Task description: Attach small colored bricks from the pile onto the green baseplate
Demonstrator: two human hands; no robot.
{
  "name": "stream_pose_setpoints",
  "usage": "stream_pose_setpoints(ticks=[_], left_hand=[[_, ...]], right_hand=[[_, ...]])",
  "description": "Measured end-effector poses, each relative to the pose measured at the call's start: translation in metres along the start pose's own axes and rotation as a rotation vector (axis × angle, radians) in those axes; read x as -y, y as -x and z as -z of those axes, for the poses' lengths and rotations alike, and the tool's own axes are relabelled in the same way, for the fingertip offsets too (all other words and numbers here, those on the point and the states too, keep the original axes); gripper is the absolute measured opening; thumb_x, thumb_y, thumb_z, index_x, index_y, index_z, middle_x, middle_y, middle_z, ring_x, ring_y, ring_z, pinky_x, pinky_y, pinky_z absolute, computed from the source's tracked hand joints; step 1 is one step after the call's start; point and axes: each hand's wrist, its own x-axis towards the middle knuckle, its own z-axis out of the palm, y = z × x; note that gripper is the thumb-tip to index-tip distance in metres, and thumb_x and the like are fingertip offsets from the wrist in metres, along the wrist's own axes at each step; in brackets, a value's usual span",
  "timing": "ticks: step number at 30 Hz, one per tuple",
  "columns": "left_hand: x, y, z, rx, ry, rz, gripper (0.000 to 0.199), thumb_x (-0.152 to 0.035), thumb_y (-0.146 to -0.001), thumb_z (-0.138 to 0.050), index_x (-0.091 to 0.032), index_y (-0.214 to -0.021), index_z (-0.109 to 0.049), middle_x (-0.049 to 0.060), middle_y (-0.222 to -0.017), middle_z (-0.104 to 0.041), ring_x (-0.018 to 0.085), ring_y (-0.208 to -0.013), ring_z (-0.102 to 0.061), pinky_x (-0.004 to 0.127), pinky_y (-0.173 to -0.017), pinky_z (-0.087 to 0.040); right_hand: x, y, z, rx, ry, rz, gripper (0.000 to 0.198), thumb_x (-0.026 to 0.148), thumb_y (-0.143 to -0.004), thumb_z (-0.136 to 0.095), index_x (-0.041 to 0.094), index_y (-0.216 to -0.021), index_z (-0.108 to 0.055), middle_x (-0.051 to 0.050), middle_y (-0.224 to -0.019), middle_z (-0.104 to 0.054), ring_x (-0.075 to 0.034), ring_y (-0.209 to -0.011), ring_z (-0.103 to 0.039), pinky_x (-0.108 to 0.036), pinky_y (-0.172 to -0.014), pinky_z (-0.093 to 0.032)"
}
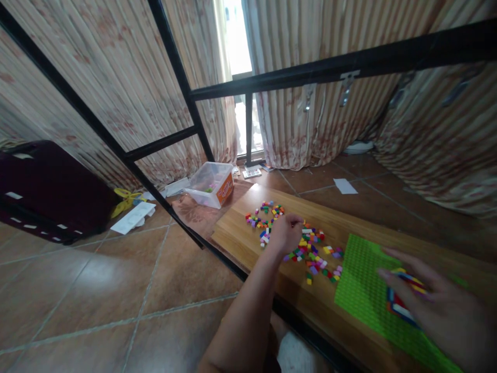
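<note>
My left hand (286,234) reaches into a spread of small coloured toy bricks (310,247) on the wooden table. Its fingers are curled together, and anything between them is hidden. My right hand (446,305), slightly blurred, is over the green studded baseplate (361,269) at the right. Its thumb and forefinger are stretched out and apart. Between and below them shows a layered block of bricks (402,305) in red, blue, white and yellow on the plate. The hand partly covers this block, and I cannot tell whether it touches it.
A clear plastic box (212,184) with an orange label stands on the floor past the table (236,223). Black metal bars (171,207) cross in front and along the table's near side. A dark suitcase (50,191), papers (134,217) and curtains (330,119) lie beyond.
</note>
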Motion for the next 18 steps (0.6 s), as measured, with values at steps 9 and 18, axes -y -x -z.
stream_pose_setpoints(ticks=[9,18], left_hand=[[0.014,-0.014,0.032,-0.210,0.131,-0.026,0.013,-0.013,-0.075,-0.056,-0.014,-0.076,-0.068,-0.001,-0.064,-0.061,0.011,-0.061,-0.053,0.020,-0.060,-0.041],[0.013,-0.013,0.062,-0.331,0.341,0.029,0.014,-0.017,-0.072,-0.058,-0.012,-0.080,-0.069,0.000,-0.066,-0.064,0.010,-0.060,-0.057,0.020,-0.059,-0.043]], right_hand=[[0.044,0.002,-0.069,0.040,-0.019,0.111,0.062,0.058,-0.092,-0.037,0.014,-0.134,-0.050,-0.019,-0.137,-0.055,-0.030,-0.129,-0.050,-0.050,-0.109,-0.038],[0.067,-0.016,-0.118,-0.039,0.218,0.169,0.066,0.054,-0.095,-0.031,0.006,-0.138,-0.045,-0.026,-0.142,-0.046,-0.036,-0.136,-0.040,-0.054,-0.108,-0.036]])
